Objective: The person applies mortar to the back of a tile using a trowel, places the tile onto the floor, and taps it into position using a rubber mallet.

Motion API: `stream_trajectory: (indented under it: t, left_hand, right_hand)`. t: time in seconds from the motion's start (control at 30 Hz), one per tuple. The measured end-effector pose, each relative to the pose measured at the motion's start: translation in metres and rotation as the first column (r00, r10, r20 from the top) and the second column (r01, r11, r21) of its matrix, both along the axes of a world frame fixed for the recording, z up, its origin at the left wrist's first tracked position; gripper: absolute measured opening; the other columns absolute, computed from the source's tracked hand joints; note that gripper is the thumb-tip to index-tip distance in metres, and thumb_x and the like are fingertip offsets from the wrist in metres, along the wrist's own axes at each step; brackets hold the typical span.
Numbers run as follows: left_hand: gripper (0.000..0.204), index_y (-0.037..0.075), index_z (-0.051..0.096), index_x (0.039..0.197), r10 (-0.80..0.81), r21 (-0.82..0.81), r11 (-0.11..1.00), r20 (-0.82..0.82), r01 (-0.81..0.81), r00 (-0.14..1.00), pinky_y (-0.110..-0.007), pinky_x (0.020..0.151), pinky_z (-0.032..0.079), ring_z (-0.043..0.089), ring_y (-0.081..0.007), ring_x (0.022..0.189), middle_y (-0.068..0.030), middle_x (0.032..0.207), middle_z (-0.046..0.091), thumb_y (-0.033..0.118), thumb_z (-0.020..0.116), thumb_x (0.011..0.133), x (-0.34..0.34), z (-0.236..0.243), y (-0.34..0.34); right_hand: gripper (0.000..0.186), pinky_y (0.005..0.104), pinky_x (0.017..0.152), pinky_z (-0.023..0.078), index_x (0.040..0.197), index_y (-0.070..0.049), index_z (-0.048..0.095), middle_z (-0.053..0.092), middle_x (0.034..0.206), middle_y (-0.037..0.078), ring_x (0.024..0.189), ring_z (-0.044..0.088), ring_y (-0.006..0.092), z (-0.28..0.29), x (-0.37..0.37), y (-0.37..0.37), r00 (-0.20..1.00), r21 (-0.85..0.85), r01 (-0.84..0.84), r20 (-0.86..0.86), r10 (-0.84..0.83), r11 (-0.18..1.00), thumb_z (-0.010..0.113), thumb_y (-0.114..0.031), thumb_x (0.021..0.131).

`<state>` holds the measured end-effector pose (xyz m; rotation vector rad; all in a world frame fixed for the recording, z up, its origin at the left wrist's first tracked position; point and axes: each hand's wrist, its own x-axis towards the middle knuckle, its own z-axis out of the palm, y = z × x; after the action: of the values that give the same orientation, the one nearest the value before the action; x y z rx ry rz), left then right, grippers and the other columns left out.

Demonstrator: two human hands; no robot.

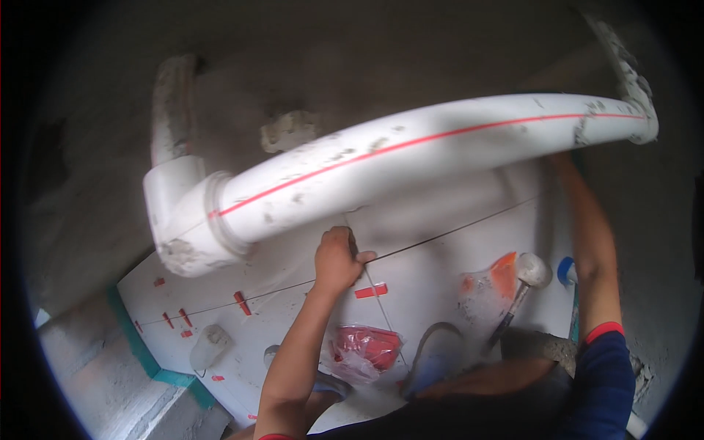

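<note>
My left hand (339, 260) is on the pale floor tiles (440, 282), where the joints between them meet. Its fingers are curled and the thumb points right; whatever they may hold is hidden. A red tile wedge (371, 291) lies just below it across a joint. My right forearm (590, 227) reaches forward along the right side and passes behind a white pipe (425, 147) with a red stripe. That pipe hides my right hand, so its fingers do not show.
The pipe spans the upper view, with an elbow (194, 216) at its left. A white-headed mallet (533, 271), an orange-and-clear plastic bag (488, 286) and a clear bag of red pieces (367, 347) lie on the tiles. More red wedges (242, 303) stand along the left joint.
</note>
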<state>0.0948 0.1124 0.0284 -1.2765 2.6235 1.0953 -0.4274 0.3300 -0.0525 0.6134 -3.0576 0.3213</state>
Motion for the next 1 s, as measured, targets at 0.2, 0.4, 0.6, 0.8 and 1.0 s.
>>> stream_trajectory:
  t: [0.2, 0.4, 0.6, 0.8, 1.0]
  left_hand:
    - [0.043, -0.001, 0.051, 0.081, 0.015, 0.078, 0.997, 0.144, -0.026, 0.989, -0.046, 0.072, 0.045, 0.055, -0.0381, 0.089, -0.0176, 0.089, 0.058, 0.023, 0.082, 0.063, -0.013, -0.006, 0.012]
    - [0.038, 0.000, 0.052, 0.082, -0.029, 0.126, 0.992, 0.110, 0.015, 0.994, -0.045, 0.070, 0.045, 0.056, -0.0378, 0.082, -0.0175, 0.084, 0.058, 0.022, 0.079, 0.067, -0.009, 0.003, 0.003]
    - [0.020, 0.000, 0.054, 0.088, -0.176, -0.304, 0.950, -0.335, 0.071, 0.926, -0.045, 0.075, 0.043, 0.053, -0.0360, 0.085, -0.0181, 0.089, 0.055, 0.011, 0.067, 0.076, 0.004, -0.018, 0.015]
    - [0.032, 0.002, 0.055, 0.087, -0.040, -0.210, 0.977, -0.345, -0.036, 0.938, -0.044, 0.066, 0.042, 0.051, -0.0324, 0.074, -0.0131, 0.081, 0.052, 0.021, 0.075, 0.071, 0.014, -0.036, -0.017]
    - [0.040, 0.004, 0.058, 0.084, -0.084, -0.068, 0.994, -0.045, 0.081, 0.995, -0.042, 0.063, 0.045, 0.055, -0.0308, 0.070, -0.0108, 0.077, 0.056, 0.028, 0.081, 0.063, -0.001, -0.030, -0.041]
  right_hand:
    - [0.068, 0.0417, 0.102, 0.039, 0.136, -0.002, 0.039, 0.047, 0.134, 0.022, 0.121, 0.047, 0.0363, -0.004, -0.016, 0.007, 0.969, 0.213, -0.220, 0.159, 0.188, 0.952, 0.047, -0.051, 0.089]
    - [0.054, 0.0360, 0.085, 0.047, 0.117, 0.001, 0.056, 0.063, 0.109, 0.019, 0.099, 0.061, 0.0297, 0.075, 0.095, 0.047, 0.977, -0.378, 0.075, 0.213, 0.008, 0.923, 0.061, -0.043, 0.086]
    - [0.021, 0.0251, 0.062, 0.044, 0.096, -0.003, 0.052, 0.054, 0.077, 0.004, 0.067, 0.053, 0.0117, 0.172, 0.320, 0.145, 0.866, -0.535, 0.437, 0.466, -0.179, 0.723, 0.055, -0.024, 0.093]
    - [0.044, 0.0447, 0.087, 0.045, 0.119, 0.004, 0.050, 0.058, 0.103, 0.025, 0.098, 0.056, 0.0407, 0.140, 0.405, 0.181, 0.913, 0.049, 0.299, 0.275, -0.301, 0.953, 0.061, -0.018, 0.082]
    - [0.031, 0.0491, 0.086, 0.044, 0.103, 0.003, 0.053, 0.057, 0.100, 0.030, 0.097, 0.055, 0.0467, 0.117, 0.392, 0.172, 0.841, 0.252, 0.316, 0.372, -0.393, 0.915, 0.056, -0.021, 0.084]
